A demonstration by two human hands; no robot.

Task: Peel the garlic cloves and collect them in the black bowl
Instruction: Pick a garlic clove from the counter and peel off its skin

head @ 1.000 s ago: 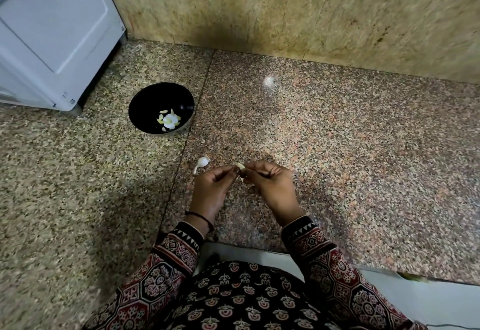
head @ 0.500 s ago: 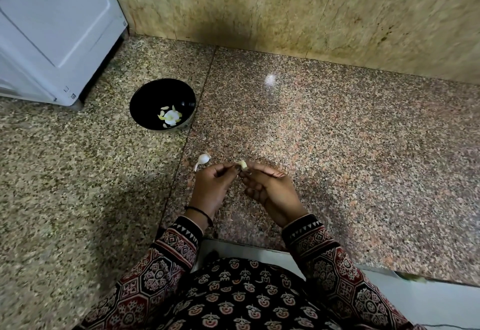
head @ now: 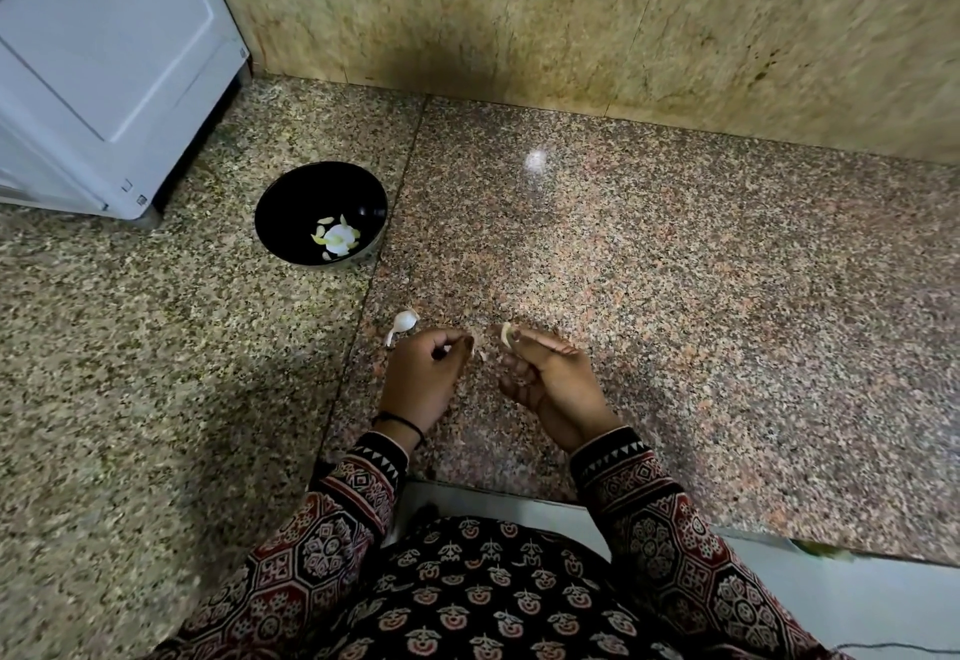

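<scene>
The fingers (head: 540,345) of the right hand (head: 553,381) pinch a garlic clove (head: 506,334) between thumb and forefinger, its pale tip poking out past them, while the other fingers hang loosely bent underneath. Just to the left, apart from it, the left hand (head: 421,378) has its fingers curled in, thumb tip against the forefinger, and nothing can be seen between them. A tiny pale fleck (head: 483,356) sits in the gap between the two sets of fingers (too small to tell whether it lies on the stone or not). Just beyond the left fingers a second clove (head: 404,321) with its skin on lies on the speckled granite worktop (head: 675,295). Further out from the left fingers, and to their left, stands the black bowl (head: 291,202), holding a few pale garlic pieces (head: 337,235) near its bottom. Beyond the bowl, at the far left, is a white appliance (head: 104,61); straight ahead of both hands a beige stone wall (head: 571,9) closes off the worktop. Back from the fingers, a thin black band (head: 401,420) circles the left wrist, and patterned dark red sleeves (head: 670,529) cover both forearms.
</scene>
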